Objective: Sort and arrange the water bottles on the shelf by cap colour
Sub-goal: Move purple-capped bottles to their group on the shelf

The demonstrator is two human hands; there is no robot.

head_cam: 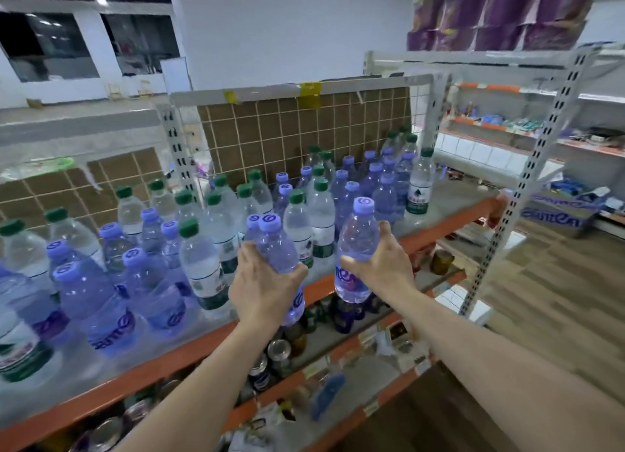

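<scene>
Many water bottles stand on the orange-edged shelf (449, 223), some with green caps (188, 227) and some with purple caps (135, 257), mixed together. My left hand (262, 287) grips two purple-capped bottles (275, 245) together, held over the shelf's front edge. My right hand (382, 262) grips one purple-capped bottle (358, 238) by its middle, lifted off the shelf just in front of the edge. A group of purple-capped bottles (382, 181) stands at the back right, with a green-capped bottle (421, 181) beside it.
A brown tiled panel (291, 133) backs the shelf. Lower shelves (338, 343) hold cans and jars. White slotted uprights (527, 181) stand at the right, purple packs (490, 15) lie on a top shelf, and wooden floor (558, 299) spreads to the right.
</scene>
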